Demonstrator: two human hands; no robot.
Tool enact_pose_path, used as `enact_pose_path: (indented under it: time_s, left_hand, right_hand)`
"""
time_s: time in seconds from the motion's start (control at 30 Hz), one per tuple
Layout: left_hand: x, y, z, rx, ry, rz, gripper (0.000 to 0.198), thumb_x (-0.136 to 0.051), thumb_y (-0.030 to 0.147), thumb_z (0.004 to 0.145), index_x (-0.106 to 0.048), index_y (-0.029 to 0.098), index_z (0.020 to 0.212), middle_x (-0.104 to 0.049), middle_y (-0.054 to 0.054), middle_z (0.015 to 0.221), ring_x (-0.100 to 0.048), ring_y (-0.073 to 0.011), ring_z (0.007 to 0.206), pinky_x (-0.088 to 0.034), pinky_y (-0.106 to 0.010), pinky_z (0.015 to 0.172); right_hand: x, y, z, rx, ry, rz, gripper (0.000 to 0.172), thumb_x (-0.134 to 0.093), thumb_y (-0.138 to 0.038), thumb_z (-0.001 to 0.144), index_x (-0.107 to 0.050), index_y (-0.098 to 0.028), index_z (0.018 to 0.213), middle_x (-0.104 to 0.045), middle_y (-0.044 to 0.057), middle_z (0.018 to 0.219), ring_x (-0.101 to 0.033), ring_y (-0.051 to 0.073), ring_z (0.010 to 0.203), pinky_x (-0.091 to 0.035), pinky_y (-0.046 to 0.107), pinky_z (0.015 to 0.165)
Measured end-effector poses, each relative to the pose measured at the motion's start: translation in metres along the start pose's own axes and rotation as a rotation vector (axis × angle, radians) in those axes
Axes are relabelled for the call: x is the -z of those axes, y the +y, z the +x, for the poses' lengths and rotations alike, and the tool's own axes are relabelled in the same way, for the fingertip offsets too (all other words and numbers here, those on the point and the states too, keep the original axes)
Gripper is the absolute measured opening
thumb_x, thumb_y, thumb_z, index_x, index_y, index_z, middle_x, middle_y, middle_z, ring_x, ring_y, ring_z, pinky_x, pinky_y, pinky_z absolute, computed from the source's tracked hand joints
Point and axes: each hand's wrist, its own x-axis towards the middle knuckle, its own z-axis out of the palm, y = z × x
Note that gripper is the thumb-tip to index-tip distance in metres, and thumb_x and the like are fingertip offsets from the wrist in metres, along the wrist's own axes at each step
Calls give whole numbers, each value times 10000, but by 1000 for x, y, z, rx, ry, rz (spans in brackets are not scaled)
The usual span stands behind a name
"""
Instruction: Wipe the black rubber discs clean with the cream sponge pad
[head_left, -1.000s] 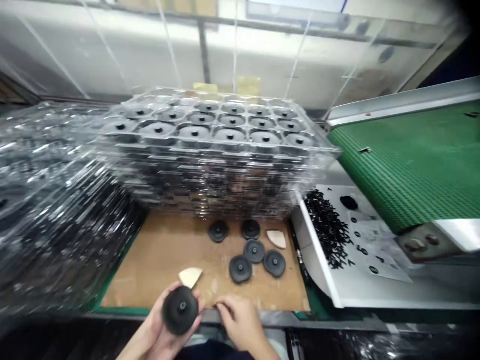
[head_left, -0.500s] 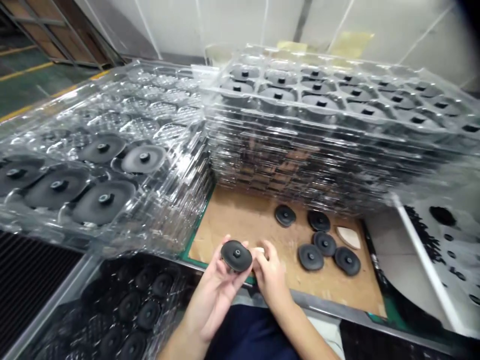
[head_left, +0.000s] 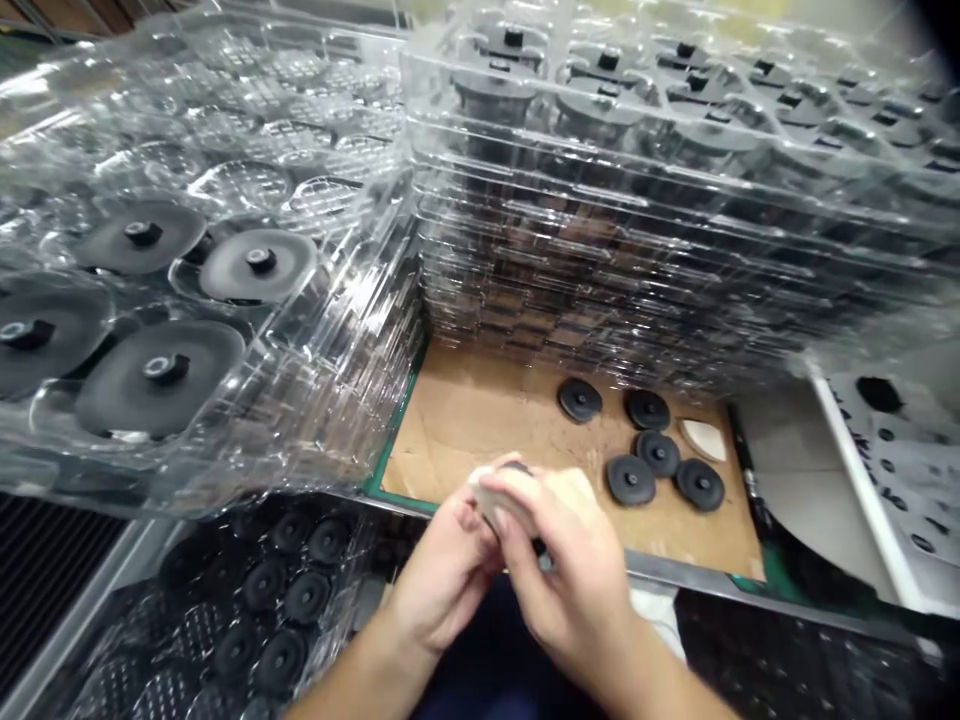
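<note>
My left hand (head_left: 442, 570) and right hand (head_left: 576, 560) meet at the near edge of the desk (head_left: 675, 572), fingers curled closed. The left holds a dark disc (head_left: 517, 466); the right pinches a pale pad (head_left: 507, 505) against it. The pad is tilted, its long axis appearing to run from upper left to lower right, pale tip toward the far left. Bare cardboard (head_left: 480, 400) lies beyond my left hand, bounded left and behind by clear tray stacks (head_left: 615, 230). Five loose discs (head_left: 631, 480) and a cream wedge (head_left: 703, 439) occupy the right part. My fingers hide most of the held disc; which way its hub points, I cannot tell.
</note>
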Motion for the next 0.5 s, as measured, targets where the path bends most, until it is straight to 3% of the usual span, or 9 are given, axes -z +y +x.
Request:
enact_pose_path:
  time_s: [0.1,0.13,0.23,0.4,0.5]
  left_hand:
    - [-5,3,-5,1,44,-1,513,-884,195,504,-738,303,983,-739,-31,1075,-692,-205,901,-542,-241,755]
    - [-7,3,-6,2,33,0,471,-884,210,506,-748,301,949,-746,-28,1050,-694,-200,882,-543,-236,744]
    - [-16,4,-10,15,-51,22,344,-880,282,530,-772,293,856,-762,-23,956,-697,-197,884,-539,-235,788]
    - [-27,4,-11,-4,-34,81,618,-933,274,365,-759,343,954,-761,14,1006,-699,-194,901,-537,-218,810]
    - [-34,-2,-9,35,-68,97,445,-903,243,475,-772,323,893,-769,9,935,-696,-158,828,-530,-184,734]
  right_hand:
    - [3,-6,-2,-7,-174,33,217,-472,-91,898,-574,-185,1064,-688,24,895,-611,140,763,-437,281,686]
    - [4,-5,-1,2,-169,18,202,-469,-98,902,-576,-184,1050,-689,26,892,-610,146,759,-431,289,681]
    - [7,-4,0,44,-4,-58,199,-436,-126,926,-564,-159,1074,-693,59,877,-596,181,738,-420,332,670]
    - [14,-7,-12,62,38,22,217,-444,-97,912,-571,-163,1075,-681,34,796,-569,145,649,-438,285,612]
    - [19,-6,-10,22,92,-22,197,-444,-111,916,-575,-156,1057,-699,47,851,-590,158,694,-447,309,648]
